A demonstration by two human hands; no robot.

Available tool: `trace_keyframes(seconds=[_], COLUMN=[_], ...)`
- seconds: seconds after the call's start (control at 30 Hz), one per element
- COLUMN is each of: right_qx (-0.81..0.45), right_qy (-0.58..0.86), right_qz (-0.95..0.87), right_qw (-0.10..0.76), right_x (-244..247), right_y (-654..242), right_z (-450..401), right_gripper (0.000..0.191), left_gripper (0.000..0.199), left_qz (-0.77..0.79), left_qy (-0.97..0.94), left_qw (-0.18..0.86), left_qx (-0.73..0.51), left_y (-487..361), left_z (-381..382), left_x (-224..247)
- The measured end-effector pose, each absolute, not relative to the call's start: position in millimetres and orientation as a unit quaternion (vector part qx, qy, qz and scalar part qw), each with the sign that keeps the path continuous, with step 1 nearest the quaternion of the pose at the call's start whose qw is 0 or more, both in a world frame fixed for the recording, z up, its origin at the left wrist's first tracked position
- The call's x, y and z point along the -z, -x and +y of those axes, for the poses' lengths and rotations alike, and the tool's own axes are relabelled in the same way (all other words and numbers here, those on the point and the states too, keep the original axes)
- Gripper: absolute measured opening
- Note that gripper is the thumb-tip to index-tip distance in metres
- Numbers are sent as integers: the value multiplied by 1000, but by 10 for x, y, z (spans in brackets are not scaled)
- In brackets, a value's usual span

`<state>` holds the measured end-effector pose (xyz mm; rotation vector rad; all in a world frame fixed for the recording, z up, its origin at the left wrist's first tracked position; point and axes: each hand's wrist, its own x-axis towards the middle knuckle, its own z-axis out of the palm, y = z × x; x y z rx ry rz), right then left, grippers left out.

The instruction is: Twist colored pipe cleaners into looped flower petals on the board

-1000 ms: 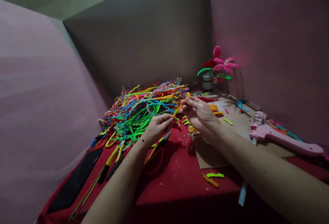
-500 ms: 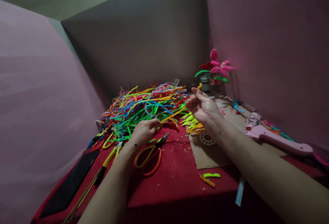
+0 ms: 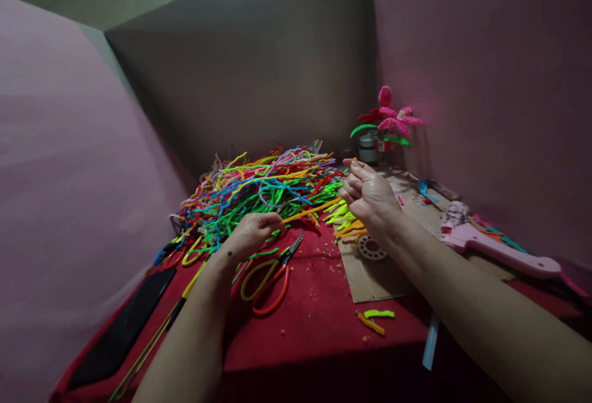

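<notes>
An orange pipe cleaner (image 3: pixel 311 210) stretches almost straight between my two hands, above the red cloth. My left hand (image 3: pixel 256 229) pinches its left end. My right hand (image 3: pixel 365 190) is closed around the other end, and a small orange tip shows above the thumb. Below my left hand lie scissors (image 3: pixel 272 279) with one yellow and one red handle, blades pointing away. Behind both hands is a large heap of coloured pipe cleaners (image 3: pixel 259 187). Yellow-green and orange pieces (image 3: pixel 345 218) lie just under my right hand.
A cardboard sheet (image 3: pixel 370 286) on the right carries a white ring with holes (image 3: pixel 371 247) and a pink glue gun (image 3: pixel 504 249). A pink pipe-cleaner flower (image 3: pixel 400 120) stands at the back. On the left are a black phone-like slab (image 3: pixel 124 329) and pliers (image 3: pixel 192 282).
My right hand's fingers have curled in more tightly, and less of the orange tip sticks out above them. My left hand has shifted slightly left. The pipe cleaner stays stretched between them.
</notes>
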<state>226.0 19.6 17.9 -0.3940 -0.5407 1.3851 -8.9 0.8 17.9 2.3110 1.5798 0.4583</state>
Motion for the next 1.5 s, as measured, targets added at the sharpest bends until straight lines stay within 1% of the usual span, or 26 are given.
trace_keyframes(seconds=[0.2,0.37,0.5,0.57,0.63,0.7,0.73,0.77,0.8,0.83,0.87,0.93,1.0,1.03,1.1,1.17,1.23,1.33,1.5], right_qx=[-616,-626,-622,-605,-576,-524,-476,-405,-317,-201,-89,62,159,179,181,161,123,91,112], right_qy=[186,206,216,209,207,228,255,291,327,362,380,361,277,250,261,320,360,386,419], right_qz=[-220,-217,-202,-192,-196,-230,-263,-303,-352,-398,-445,-561,-685,-740,-797,-814,-829,-834,-827], right_qw=[733,720,725,744,767,788,799,812,818,819,806,742,654,598,514,457,411,383,358], right_x=[-195,-223,-243,-229,-197,-167,-160,-160,-166,-177,-186,-178,-114,-64,51,145,189,175,126], right_y=[-2323,-2349,-2379,-2410,-2443,-2464,-2465,-2458,-2439,-2408,-2363,-2238,-2088,-2018,-1914,-1875,-1889,-1941,-1973], right_z=[249,211,214,271,350,408,412,394,350,284,202,29,-88,-111,-91,-32,11,9,-28], right_gripper=[12,14,16,15,14,12,10,11,15,23,32,45,49,50,42,28,24,25,24], left_gripper=[29,22,22,25,26,27,28,28,28,29,29,30,30,30,29,30,29,26,21], left_qz=[539,542,545,535,538,552,557,558,557,553,549,539,521,510,486,467,460,471,506], left_qy=[-810,-802,-768,-753,-733,-709,-700,-694,-692,-691,-691,-690,-689,-687,-690,-704,-717,-714,-699], left_qw=[178,204,287,330,351,355,353,352,353,356,359,371,389,401,420,423,416,410,366], left_qx=[-146,-149,-178,-196,-222,-258,-275,-287,-295,-300,-302,-309,-321,-327,-333,-329,-320,-317,-347], left_y=[98,106,86,97,127,156,164,163,153,135,109,42,-29,-61,-112,-137,-136,-96,-36], left_z=[7,4,-46,-62,-59,-46,-40,-37,-38,-42,-49,-69,-89,-97,-109,-116,-120,-120,-91], left_x=[-194,-216,-269,-285,-285,-273,-263,-253,-242,-231,-220,-198,-174,-161,-138,-124,-128,-163,-180])
